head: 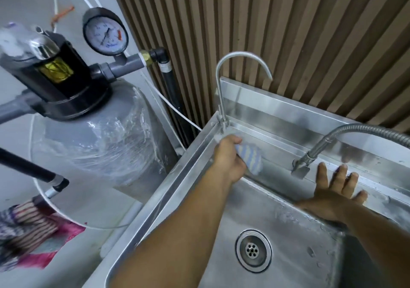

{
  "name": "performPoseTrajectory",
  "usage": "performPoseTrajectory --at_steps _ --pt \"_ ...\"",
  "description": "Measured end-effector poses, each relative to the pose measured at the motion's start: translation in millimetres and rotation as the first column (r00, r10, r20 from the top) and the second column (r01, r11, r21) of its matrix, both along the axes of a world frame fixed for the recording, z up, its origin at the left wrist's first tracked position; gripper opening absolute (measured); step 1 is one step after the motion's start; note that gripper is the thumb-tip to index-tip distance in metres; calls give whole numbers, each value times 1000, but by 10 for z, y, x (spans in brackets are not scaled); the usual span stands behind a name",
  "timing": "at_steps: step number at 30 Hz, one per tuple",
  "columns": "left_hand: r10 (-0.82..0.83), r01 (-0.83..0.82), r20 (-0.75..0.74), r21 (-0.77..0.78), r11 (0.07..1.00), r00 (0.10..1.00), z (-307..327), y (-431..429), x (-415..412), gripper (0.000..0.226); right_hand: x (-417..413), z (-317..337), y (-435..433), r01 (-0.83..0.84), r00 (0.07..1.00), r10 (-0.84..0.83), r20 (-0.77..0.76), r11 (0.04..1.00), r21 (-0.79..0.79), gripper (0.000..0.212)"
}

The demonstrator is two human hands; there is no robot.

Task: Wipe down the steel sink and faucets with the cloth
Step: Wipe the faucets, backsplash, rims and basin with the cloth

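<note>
The steel sink (pixel 295 239) fills the lower right, its round drain (pixel 253 250) at the bottom of the basin. My left hand (pixel 228 159) grips a blue-and-white striped cloth (pixel 250 157) against the sink's back left corner, just below the base of the thin gooseneck faucet (pixel 221 88). My right hand (pixel 337 192) rests flat with fingers spread on the sink's back ledge, beside the head of the flexible metal-hose faucet (pixel 310 154).
A grey water-filter tank (pixel 95 141) wrapped in plastic stands left of the sink, topped by a black valve head and a pressure gauge (pixel 106 34). A slatted brown wall (pixel 288 32) backs the sink. Striped and pink cloths (pixel 33 232) hang at lower left.
</note>
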State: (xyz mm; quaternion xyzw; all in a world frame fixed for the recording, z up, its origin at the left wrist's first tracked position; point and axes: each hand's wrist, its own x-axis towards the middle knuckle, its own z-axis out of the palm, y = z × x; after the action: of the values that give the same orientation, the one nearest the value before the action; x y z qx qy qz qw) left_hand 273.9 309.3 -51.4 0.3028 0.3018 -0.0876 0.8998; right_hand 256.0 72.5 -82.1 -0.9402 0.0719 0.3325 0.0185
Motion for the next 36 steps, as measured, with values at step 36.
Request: performPoseTrajectory --at_steps 36 --pt "-698 -19 -348 888 -460 626 -478 1343 414 38 311 7 2227 -515 841 477 255 851 105 91"
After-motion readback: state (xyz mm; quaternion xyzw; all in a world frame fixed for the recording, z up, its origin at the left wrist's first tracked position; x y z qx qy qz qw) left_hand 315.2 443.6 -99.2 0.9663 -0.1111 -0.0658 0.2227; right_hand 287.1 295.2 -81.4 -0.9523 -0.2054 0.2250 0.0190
